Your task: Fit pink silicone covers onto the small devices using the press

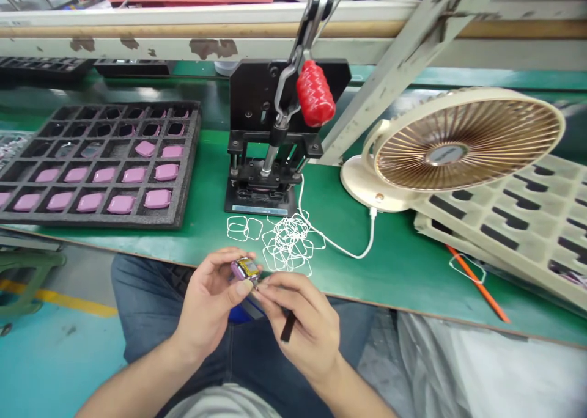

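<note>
My left hand (208, 299) is closed around a small watch case (246, 267) with a pink-purple shell, its yellow and silver insides showing. The thumb presses on the case's near edge. Close against that edge are the fingertips of my right hand (302, 320), pinched together. From its grip a slim black tool (288, 327) sticks out toward me; its tip is hidden, so its kind is unclear. Just beyond both hands, a tangled pile of thin white ring gaskets (288, 242) lies on the green bench (339, 271), with a few loose gaskets (243, 228) beside it.
A black toggle press (261, 186) with a red handle (316, 94) stands behind the gaskets. At left is a foam tray (182, 189) of pink cases. A fan (458, 152) with a white cable (343, 254), cream trays (518, 222) and an orange stick (481, 286) occupy the right.
</note>
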Demonstrator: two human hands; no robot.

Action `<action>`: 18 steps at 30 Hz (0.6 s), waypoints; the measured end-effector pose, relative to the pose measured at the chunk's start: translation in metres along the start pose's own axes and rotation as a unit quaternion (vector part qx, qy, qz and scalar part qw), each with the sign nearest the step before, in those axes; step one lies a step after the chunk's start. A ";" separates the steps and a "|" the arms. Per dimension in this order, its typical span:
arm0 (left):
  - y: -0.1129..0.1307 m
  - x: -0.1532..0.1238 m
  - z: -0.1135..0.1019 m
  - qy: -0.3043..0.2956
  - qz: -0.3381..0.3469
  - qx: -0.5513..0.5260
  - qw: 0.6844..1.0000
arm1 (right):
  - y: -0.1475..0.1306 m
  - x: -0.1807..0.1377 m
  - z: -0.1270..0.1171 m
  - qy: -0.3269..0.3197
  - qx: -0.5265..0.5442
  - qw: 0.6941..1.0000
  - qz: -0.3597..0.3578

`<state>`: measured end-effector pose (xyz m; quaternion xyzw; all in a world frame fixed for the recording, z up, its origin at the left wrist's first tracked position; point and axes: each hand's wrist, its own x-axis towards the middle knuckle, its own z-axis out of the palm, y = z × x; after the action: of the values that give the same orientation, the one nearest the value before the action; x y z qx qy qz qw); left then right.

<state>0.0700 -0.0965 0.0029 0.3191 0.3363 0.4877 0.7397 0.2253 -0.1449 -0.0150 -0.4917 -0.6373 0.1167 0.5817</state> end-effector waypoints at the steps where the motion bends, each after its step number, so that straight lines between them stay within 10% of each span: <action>1: -0.002 0.001 -0.001 -0.006 0.014 0.005 1.000 | 0.001 0.000 0.000 -0.002 0.005 1.000 -0.001; 10: -0.011 0.005 -0.026 -0.113 0.047 0.061 0.991 | 0.006 0.005 -0.007 -0.068 0.036 0.991 0.111; 18: -0.002 0.007 -0.041 -0.206 0.059 0.115 0.970 | -0.002 0.022 -0.026 -0.230 -0.027 0.970 0.068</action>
<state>0.0396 -0.0850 -0.0236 0.5151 0.2113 0.4125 0.7210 0.2499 -0.1398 0.0073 -0.5095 -0.7219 0.2486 0.3968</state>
